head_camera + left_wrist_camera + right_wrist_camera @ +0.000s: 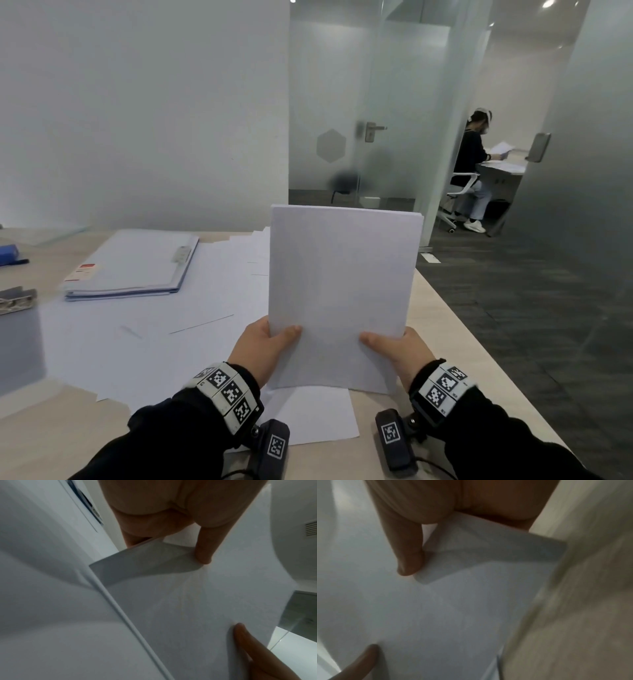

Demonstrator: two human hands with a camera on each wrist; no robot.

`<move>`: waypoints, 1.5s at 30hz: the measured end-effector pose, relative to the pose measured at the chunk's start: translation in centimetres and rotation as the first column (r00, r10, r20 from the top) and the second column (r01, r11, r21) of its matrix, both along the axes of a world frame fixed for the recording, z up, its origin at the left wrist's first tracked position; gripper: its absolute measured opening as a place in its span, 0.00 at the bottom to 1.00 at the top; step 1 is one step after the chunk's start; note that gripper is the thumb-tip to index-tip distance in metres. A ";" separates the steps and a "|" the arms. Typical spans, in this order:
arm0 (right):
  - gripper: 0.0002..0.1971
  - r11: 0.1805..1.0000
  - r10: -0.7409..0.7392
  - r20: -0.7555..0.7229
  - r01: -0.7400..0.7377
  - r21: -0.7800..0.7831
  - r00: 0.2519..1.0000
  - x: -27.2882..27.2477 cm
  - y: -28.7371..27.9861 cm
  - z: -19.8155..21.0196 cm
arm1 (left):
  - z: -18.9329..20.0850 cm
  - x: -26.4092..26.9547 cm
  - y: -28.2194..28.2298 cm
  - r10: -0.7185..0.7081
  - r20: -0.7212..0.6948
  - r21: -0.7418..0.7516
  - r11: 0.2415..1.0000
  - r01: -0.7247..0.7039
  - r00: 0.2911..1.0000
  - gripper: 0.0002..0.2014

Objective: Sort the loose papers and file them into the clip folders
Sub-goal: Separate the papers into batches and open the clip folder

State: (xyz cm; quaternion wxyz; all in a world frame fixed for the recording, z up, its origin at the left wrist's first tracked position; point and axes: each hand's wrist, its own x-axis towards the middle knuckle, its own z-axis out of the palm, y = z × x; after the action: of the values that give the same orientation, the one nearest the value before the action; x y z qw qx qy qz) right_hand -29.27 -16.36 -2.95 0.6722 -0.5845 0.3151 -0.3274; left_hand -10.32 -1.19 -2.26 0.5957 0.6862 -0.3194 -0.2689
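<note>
A stack of white papers (342,294) stands upright above the table in both my hands. My left hand (265,346) grips its lower left side, thumb on the front face. My right hand (397,349) grips the lower right side the same way. The left wrist view shows the stack of papers (188,601) with my left thumb lying on it. In the right wrist view my right thumb lies on the stack of papers (445,615). Loose white sheets (164,329) lie spread over the table to the left. A pale blue clip folder (133,263) lies shut behind them.
A metal clip of a clipboard (17,301) shows at the left edge. A blue object (8,253) and a pen lie at the far left. The table's right edge (479,346) borders dark floor. A person (474,164) sits at a desk beyond a glass partition.
</note>
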 end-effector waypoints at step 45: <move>0.30 0.982 0.163 -0.384 -0.187 -0.027 0.909 30.2 21.5 1.0 | -2.6 22.8 38.9 -0.016 0.586 0.783 0.267 -0.561 0.810 0.34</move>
State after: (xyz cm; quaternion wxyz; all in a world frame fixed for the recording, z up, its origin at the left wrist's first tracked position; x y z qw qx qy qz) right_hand 0.96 5.18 -1.97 0.6061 -0.6837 0.3751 -0.1564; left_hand 12.46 37.70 -4.91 0.0226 0.9876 -0.1110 -0.1090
